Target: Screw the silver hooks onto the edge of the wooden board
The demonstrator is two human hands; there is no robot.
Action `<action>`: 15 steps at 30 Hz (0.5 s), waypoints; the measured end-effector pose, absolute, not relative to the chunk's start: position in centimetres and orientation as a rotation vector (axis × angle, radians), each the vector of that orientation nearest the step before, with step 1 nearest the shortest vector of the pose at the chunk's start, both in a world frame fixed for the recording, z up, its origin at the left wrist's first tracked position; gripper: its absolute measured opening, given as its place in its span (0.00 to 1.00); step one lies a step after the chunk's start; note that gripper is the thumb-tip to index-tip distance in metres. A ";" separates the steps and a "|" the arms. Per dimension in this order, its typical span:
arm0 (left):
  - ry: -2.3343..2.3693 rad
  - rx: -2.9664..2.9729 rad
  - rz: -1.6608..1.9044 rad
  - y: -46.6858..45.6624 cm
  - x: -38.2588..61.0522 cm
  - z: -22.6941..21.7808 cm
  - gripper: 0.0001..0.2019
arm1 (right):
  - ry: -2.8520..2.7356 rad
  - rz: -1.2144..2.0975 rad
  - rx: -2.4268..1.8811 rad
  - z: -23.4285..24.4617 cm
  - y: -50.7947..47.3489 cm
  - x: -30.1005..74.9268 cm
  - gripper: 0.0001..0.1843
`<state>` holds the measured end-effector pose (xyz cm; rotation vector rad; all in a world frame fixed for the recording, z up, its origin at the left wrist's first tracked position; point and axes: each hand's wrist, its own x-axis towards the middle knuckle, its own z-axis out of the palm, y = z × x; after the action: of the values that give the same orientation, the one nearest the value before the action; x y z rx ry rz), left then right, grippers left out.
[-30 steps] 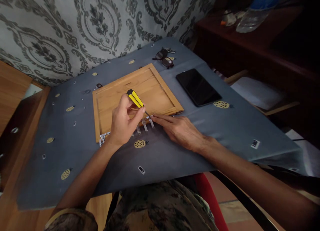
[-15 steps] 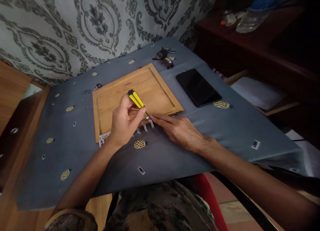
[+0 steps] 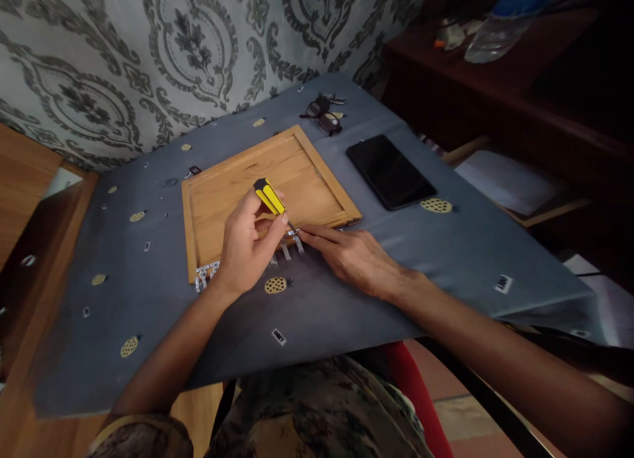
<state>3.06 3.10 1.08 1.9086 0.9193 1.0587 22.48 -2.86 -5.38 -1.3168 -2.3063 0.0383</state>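
A yellow and black screwdriver (image 3: 270,196) is gripped in my left hand (image 3: 247,237), tilted with its shaft running down to the near edge of a framed wooden board (image 3: 257,164). Along that edge hang several small metal hooks (image 3: 298,245), and the screwdriver's tip meets the edge by the rightmost one. My right hand (image 3: 354,257) lies low beside this hook, its fingers stretched out and the fingertips touching the board's edge next to the tip. At the board's left corner, more hooks (image 3: 201,281) show. My left hand hides part of the row.
A black tablet or phone (image 3: 391,172) lies right of the board, with dark glasses (image 3: 323,117) behind it. A small dark object (image 3: 194,171) sits by the board's far left corner. On the dark red cabinet (image 3: 421,55) stands a plastic bottle (image 3: 500,32). A patterned curtain (image 3: 193,42) hangs behind.
My left hand has turned slightly around the screwdriver, with a finger now raised behind the handle. The right hand stays in place. The whole view has shifted a little.
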 end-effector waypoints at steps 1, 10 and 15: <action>0.909 1.907 1.059 3.1 3.1 1.1 0.12 | -2.307 0.040 -1.315 -5.4 -2.9 22.5 0.25; 0.925 1.926 1.065 2.9 3.4 1.4 0.11 | -2.297 0.040 -1.321 -5.5 -2.8 22.5 0.25; 0.942 1.976 1.082 3.0 3.2 1.2 0.10 | -2.302 0.060 -1.332 -5.2 -2.8 22.4 0.25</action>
<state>3.18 3.01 1.21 1.9762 0.9423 1.0815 22.41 -2.82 -5.22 -1.3321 -2.3020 0.0595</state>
